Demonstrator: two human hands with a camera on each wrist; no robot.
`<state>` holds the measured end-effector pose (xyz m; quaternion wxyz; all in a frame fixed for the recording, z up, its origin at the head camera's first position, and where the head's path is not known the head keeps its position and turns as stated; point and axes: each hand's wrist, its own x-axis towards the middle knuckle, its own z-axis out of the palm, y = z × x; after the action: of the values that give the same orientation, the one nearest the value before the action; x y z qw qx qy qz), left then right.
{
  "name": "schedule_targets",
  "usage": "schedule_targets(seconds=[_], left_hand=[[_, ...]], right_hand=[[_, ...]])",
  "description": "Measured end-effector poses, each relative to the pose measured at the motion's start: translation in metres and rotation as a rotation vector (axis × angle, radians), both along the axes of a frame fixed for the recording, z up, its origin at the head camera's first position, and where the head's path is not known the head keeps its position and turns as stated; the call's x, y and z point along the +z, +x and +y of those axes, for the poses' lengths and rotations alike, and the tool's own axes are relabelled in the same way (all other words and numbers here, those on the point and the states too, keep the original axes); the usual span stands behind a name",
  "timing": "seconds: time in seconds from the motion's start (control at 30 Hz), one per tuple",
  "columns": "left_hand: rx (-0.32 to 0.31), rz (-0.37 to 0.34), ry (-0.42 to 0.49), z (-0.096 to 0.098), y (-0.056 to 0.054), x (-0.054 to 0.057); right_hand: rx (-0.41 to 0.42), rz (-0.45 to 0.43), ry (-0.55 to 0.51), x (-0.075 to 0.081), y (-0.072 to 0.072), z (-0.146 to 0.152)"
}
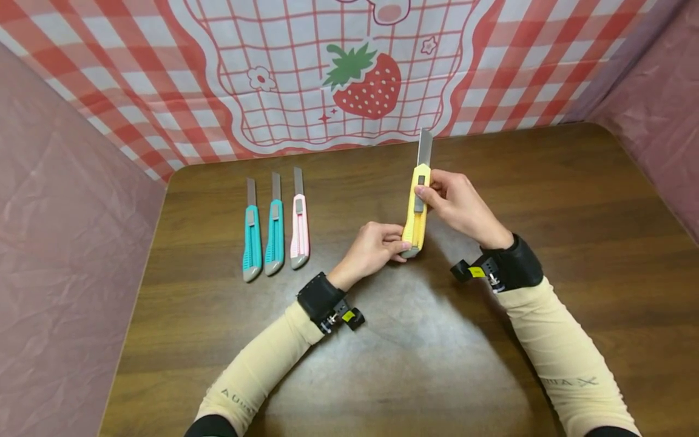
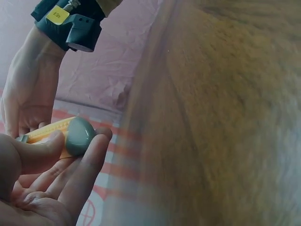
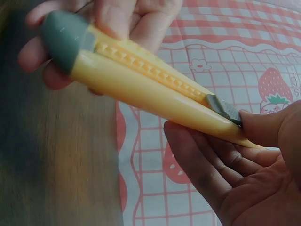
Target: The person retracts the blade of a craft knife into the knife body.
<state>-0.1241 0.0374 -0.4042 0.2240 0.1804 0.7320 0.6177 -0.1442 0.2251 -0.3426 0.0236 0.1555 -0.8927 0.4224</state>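
Both hands hold a yellow utility knife (image 1: 415, 221) above the table, its blade (image 1: 425, 147) extended and pointing toward the back. The left hand (image 1: 374, 247) pinches the knife's grey end cap (image 2: 80, 136) between thumb and fingers. Higher up, the right hand (image 1: 461, 203) grips the body, its thumb against the dark slider (image 3: 223, 109). To the left, two teal utility knives (image 1: 252, 249) and a pink utility knife (image 1: 300, 233) lie in a row, blades out and pointing away. In the right wrist view, the yellow knife's blade is hidden.
The brown wooden table (image 1: 207, 340) ends at the back against a red-and-white checked cloth (image 1: 136, 67) with a strawberry print. Pink cloth (image 1: 60, 212) hangs at the left side, and more hangs at the right.
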Motion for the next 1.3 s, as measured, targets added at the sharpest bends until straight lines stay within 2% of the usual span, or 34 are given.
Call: schedule_targets(seconds=[0.1, 0.47, 0.6, 0.77, 0.93, 1.3], left_hand=[[0.003, -0.002, 0.002, -0.0006, -0.0011, 0.0002], [0.015, 0.01, 0.058, -0.0026, -0.0033, 0.0052], [0.027, 0.029, 0.059, -0.0028, -0.0033, 0.0051], [0.037, 0.049, 0.064, -0.0034, -0.0028, 0.0061], [0.043, 0.055, 0.067, -0.0028, -0.0016, 0.0067], [0.067, 0.012, 0.085, 0.0002, 0.002, 0.0074]], right_hand=[[-0.01, 0.01, 0.003, -0.0001, -0.0005, -0.0006], [-0.064, -0.021, -0.129, -0.0016, -0.0013, -0.0028], [-0.056, -0.035, -0.154, -0.0022, -0.0021, -0.0031], [-0.01, -0.053, -0.155, -0.0031, -0.002, -0.0037], [-0.028, -0.033, -0.142, -0.002, -0.0008, -0.003], [-0.018, -0.043, -0.13, -0.0027, -0.0019, -0.0018]])
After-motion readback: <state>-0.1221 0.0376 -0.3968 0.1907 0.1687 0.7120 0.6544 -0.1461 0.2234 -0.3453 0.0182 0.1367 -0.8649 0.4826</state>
